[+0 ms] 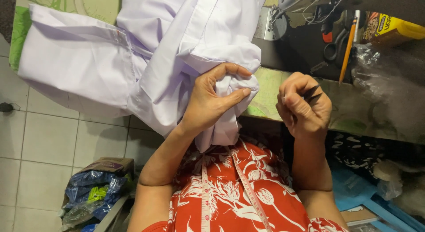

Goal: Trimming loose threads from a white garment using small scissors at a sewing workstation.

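Left hand: I see my left hand [212,99] bunching up the white shirt [146,50]. The thumb and fingers are pressed together on a fold of the cloth.
Right hand: My right hand [303,103] is curled up near the left one, not touching it. The fingers pinch small black tweezers [312,93], and the two tips poke out to the right.
White shirt: It lies in a big heap on the table [265,92] and hangs over the edge above the floor tiles [48,139]. One end drops down to my lap.
Tape: A measuring tape [205,192] hangs around my neck, over my red flowery top [230,187].
Table top: Behind my right hand I see black scissors [334,48] and an orange pencil [347,46], well apart from my fingers.
Floor: A box with blue plastic bags [95,187] sits down on the left.
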